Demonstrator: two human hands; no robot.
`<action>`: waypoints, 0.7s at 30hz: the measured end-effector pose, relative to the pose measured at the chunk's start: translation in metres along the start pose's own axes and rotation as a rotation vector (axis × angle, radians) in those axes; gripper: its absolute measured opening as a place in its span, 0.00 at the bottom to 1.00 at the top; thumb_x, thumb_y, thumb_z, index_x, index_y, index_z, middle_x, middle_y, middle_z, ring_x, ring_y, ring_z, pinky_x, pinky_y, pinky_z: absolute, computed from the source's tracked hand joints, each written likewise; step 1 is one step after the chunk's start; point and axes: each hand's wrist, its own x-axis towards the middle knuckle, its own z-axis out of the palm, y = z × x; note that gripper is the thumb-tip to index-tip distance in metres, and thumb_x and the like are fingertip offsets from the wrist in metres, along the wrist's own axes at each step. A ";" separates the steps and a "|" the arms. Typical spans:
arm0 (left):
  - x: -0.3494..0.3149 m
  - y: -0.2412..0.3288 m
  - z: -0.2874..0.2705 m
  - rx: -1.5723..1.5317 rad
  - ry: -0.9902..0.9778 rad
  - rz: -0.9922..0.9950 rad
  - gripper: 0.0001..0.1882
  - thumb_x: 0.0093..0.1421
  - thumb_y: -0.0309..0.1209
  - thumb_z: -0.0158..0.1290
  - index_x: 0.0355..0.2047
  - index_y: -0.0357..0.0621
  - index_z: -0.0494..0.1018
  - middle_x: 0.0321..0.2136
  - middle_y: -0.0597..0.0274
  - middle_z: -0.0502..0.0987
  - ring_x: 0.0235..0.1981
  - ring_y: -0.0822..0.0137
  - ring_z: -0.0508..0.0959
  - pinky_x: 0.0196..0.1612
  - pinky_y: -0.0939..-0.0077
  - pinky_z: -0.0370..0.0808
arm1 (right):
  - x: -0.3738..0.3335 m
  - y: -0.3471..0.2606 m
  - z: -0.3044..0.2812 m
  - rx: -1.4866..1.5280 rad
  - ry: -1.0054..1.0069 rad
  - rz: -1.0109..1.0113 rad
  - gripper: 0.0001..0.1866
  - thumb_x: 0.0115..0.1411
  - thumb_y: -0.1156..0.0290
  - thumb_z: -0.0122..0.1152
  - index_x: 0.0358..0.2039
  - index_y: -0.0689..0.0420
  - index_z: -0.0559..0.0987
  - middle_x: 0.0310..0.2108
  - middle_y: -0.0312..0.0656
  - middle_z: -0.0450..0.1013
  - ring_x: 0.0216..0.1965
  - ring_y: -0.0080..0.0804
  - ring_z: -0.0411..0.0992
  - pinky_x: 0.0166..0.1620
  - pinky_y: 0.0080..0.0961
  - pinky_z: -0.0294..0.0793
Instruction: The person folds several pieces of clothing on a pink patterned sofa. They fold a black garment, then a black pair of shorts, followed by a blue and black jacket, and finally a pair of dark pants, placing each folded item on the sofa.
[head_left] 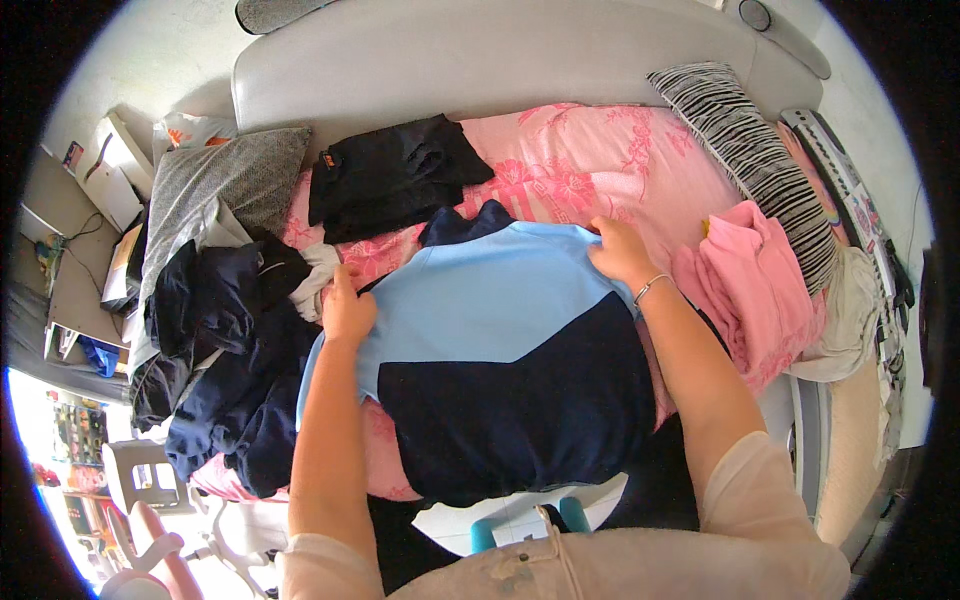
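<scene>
A jacket-like top (pixel 455 300), light blue above and dark navy below with a navy collar, is spread out in front of me, its hem hanging over the near edge of the bed. My left hand (pixel 348 305) pinches the cloth at its left shoulder. On the opposite shoulder, my right hand (pixel 620 250) grips the fabric, with a bracelet on that wrist. Both hands are closed on the garment. Its sleeves are partly hidden under my forearms.
Folded black clothing (pixel 395 175) lies beyond the collar on the pink patterned sheet (pixel 590 150). Folded pink clothing (pixel 745 285) sits at right, below a striped pillow (pixel 745 140). Dark rumpled clothes (pixel 240 370) heap at left near a grey pillow (pixel 235 180). A padded headboard (pixel 480 60) stands behind.
</scene>
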 end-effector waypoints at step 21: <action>-0.004 0.031 0.015 0.422 0.074 0.185 0.14 0.59 0.40 0.51 0.39 0.43 0.71 0.41 0.45 0.73 0.43 0.47 0.74 0.44 0.52 0.70 | -0.009 -0.043 0.006 -0.306 0.305 -0.151 0.16 0.54 0.62 0.61 0.42 0.55 0.74 0.45 0.50 0.71 0.49 0.51 0.67 0.51 0.49 0.64</action>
